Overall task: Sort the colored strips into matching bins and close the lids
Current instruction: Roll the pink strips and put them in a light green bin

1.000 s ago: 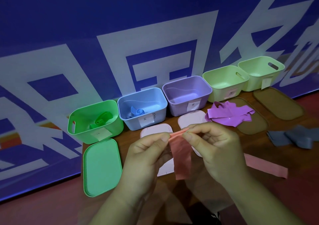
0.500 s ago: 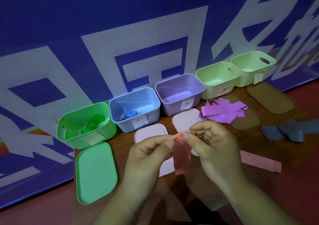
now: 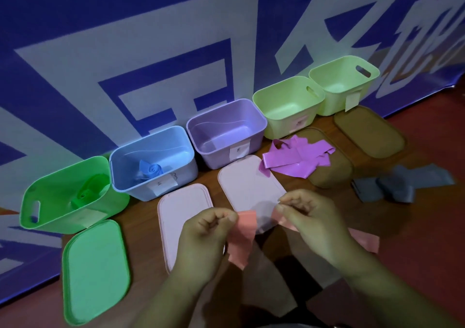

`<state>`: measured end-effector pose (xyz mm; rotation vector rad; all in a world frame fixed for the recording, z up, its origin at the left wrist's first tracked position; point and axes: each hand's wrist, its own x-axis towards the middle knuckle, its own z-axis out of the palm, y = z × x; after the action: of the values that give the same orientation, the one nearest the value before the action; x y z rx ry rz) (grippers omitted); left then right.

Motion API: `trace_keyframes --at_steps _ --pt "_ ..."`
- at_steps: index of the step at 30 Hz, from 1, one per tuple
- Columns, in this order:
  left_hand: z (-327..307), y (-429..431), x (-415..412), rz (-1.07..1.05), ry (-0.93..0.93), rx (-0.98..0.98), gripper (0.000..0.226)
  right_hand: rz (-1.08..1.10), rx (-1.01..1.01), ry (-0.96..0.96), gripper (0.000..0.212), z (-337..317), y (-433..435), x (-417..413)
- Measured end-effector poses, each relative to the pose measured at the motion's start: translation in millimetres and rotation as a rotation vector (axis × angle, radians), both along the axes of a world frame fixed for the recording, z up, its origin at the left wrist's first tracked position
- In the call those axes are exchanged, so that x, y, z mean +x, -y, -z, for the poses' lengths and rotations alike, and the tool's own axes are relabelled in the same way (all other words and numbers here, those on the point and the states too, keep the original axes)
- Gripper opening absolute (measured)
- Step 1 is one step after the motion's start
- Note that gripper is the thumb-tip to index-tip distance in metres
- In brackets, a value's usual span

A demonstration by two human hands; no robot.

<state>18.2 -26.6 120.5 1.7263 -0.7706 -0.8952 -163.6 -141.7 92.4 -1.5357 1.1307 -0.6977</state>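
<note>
Now, left hand (image 3: 204, 234): your curled fingers pinch the salmon-pink flat rubber strip (image 3: 242, 239) at its top.
Right hand (image 3: 312, 222): curled, pinching it too.
Strip axis: hangs lengthwise downward.

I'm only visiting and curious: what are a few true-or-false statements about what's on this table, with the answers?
1. The left hand and the right hand both pinch a pink strip. True.
2. The purple strips lie inside the purple bin. False: they lie outside the purple bin, partly on a brown lid.
3. The blue bin holds a rolled blue strip. True.
4. The green bin has its lid on. False: the green lid lies flat on the table in front of the green bin.
5. Grey strips lie at the far right. True.
</note>
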Motion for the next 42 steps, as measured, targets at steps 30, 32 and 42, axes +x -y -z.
trace_keyframes --at_steps 30,32,42 --pt "81.8 92.2 -15.2 -0.290 -0.035 0.369 0.017 -0.716 -0.236 -0.778 0.010 165.2 130.8 25.4" --pt "82.2 93.8 -12.8 -0.288 -0.038 0.363 0.018 -0.721 -0.228 -0.765 0.012 164.7 132.6 25.2" --pt "71.3 84.1 -8.1 -0.295 -0.101 0.242 0.017 -0.678 -0.076 -0.471 0.010 118.0 123.5 13.1"
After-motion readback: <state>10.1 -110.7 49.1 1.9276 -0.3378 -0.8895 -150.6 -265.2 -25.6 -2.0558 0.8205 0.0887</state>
